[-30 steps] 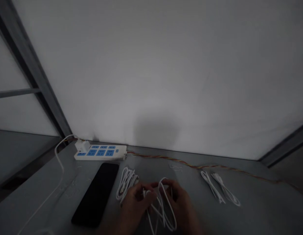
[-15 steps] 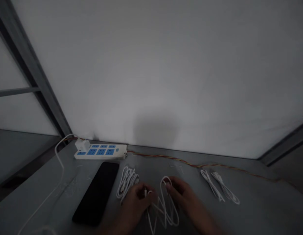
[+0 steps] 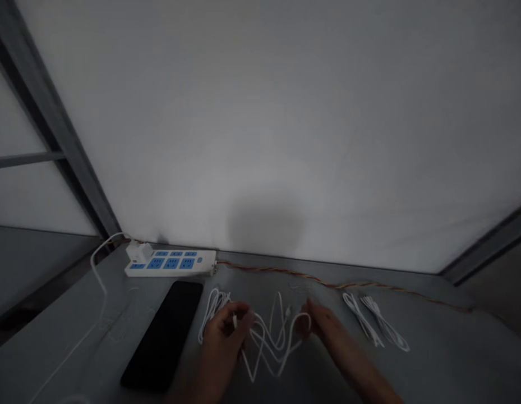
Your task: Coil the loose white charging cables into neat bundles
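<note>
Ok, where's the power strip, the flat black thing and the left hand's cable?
Power strip (image 3: 171,263), head view: a blue socket.
Flat black thing (image 3: 162,336), head view: its middle.
Cable (image 3: 279,374), head view: lower bend.

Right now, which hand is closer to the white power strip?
Left: the left hand is in front of the white power strip, slightly right; the right hand is farther right.

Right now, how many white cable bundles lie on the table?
3: left bundle, partly hidden by the left hand; middle bundle and right bundle, both right of the right hand.
</note>
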`<state>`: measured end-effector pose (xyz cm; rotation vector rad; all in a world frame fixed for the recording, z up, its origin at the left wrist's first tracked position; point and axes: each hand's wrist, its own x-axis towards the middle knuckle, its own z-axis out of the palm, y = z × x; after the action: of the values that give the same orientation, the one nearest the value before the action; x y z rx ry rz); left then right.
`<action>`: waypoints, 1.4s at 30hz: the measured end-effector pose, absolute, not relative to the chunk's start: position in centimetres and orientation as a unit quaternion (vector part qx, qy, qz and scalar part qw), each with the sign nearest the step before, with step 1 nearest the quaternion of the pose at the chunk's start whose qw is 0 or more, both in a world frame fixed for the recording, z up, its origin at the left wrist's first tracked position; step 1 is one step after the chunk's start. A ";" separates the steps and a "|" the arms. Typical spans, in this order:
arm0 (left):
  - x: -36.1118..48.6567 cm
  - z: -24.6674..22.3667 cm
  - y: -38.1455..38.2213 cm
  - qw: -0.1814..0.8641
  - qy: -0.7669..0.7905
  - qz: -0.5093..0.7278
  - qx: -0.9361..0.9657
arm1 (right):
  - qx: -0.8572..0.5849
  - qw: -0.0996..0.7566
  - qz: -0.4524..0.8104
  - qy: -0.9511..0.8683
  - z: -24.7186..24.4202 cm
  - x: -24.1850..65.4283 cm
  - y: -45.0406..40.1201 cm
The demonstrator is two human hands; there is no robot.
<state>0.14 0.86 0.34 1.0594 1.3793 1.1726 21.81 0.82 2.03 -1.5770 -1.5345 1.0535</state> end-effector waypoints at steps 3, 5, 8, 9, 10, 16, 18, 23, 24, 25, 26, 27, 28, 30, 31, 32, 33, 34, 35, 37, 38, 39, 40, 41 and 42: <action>0.2 0.5 0.7 0.499 0.568 0.488 0.437 | -0.658 0.265 0.344 -0.616 1.2 21.5 1.2; 0.2 0.6 0.5 0.490 0.567 0.484 0.452 | -0.668 0.210 0.315 -0.641 0.7 21.2 1.3; 0.4 0.9 0.2 0.487 0.555 0.474 0.479 | -0.684 0.175 0.264 -0.658 0.2 20.7 1.1; 0.5 1.0 0.1 0.498 0.547 0.469 0.482 | -0.685 0.170 0.248 -0.664 0.1 20.5 1.0; 0.6 1.0 0.0 0.513 0.539 0.463 0.482 | -0.680 0.172 0.239 -0.671 0.0 20.4 0.9; 0.7 1.2 0.1 0.552 0.510 0.455 0.478 | -0.608 0.253 0.314 -0.684 0.1 20.0 0.7; 0.6 1.1 0.2 0.556 0.512 0.449 0.476 | -0.586 0.294 0.368 -0.659 0.8 20.1 0.7; 0.5 1.0 0.3 0.583 0.493 0.442 0.472 | -0.552 0.342 0.463 -0.604 1.8 20.6 0.6; 0.5 1.1 0.3 0.583 0.490 0.442 0.473 | -0.561 0.356 0.473 -0.579 1.6 20.7 0.7; 0.6 1.3 0.3 0.583 0.489 0.444 0.474 | -0.573 0.373 0.480 -0.549 1.4 20.8 0.7; 0.7 1.5 0.2 0.581 0.489 0.446 0.474 | -0.581 0.393 0.490 -0.518 1.1 20.8 0.8; 0.8 1.7 0.1 0.579 0.491 0.447 0.473 | -0.582 0.413 0.503 -0.488 1.0 20.8 0.8; 0.9 1.8 0.0 0.577 0.494 0.445 0.474 | -0.569 0.434 0.524 -0.461 0.9 20.6 0.9; 1.0 1.9 -0.3 0.577 0.502 0.426 0.484 | -0.509 0.475 0.586 -0.414 1.1 20.2 0.9; 1.1 1.7 -0.5 0.580 0.503 0.409 0.493 | -0.469 0.492 0.621 -0.390 1.3 20.0 0.8; 1.1 1.6 -0.6 0.584 0.501 0.392 0.504 | -0.432 0.508 0.650 -0.365 1.5 19.7 0.8; 1.1 1.4 -0.7 0.588 0.497 0.376 0.515 | -0.402 0.523 0.670 -0.341 1.6 19.5 0.7; 1.2 1.2 -0.7 0.586 0.497 0.365 0.525 | -0.389 0.531 0.679 -0.324 1.6 19.3 0.7; 1.2 1.0 -0.7 0.575 0.502 0.364 0.533 | -0.398 0.532 0.678 -0.315 1.6 19.2 0.7; 1.0 0.9 -0.4 0.535 0.519 0.379 0.549 | -0.459 0.505 0.653 -0.330 1.3 19.4 0.8; 0.9 1.0 -0.3 0.512 0.529 0.389 0.553 | -0.497 0.484 0.629 -0.351 1.1 19.6 0.8; 0.8 1.1 -0.1 0.492 0.536 0.398 0.559 | -0.531 0.463 0.600 -0.380 1.1 20.0 0.9; 0.6 1.2 0.1 0.475 0.539 0.404 0.566 | -0.559 0.445 0.564 -0.414 1.1 20.5 0.9; 0.5 1.3 0.2 0.462 0.540 0.403 0.577 | -0.578 0.431 0.524 -0.453 1.3 21.0 0.9; 0.3 1.4 0.2 0.447 0.542 0.395 0.592 | -0.591 0.416 0.482 -0.495 1.6 21.6 0.9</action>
<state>0.33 0.19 1.41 1.4646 1.3426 0.9776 21.57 0.87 1.57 -1.4832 -1.2425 1.2107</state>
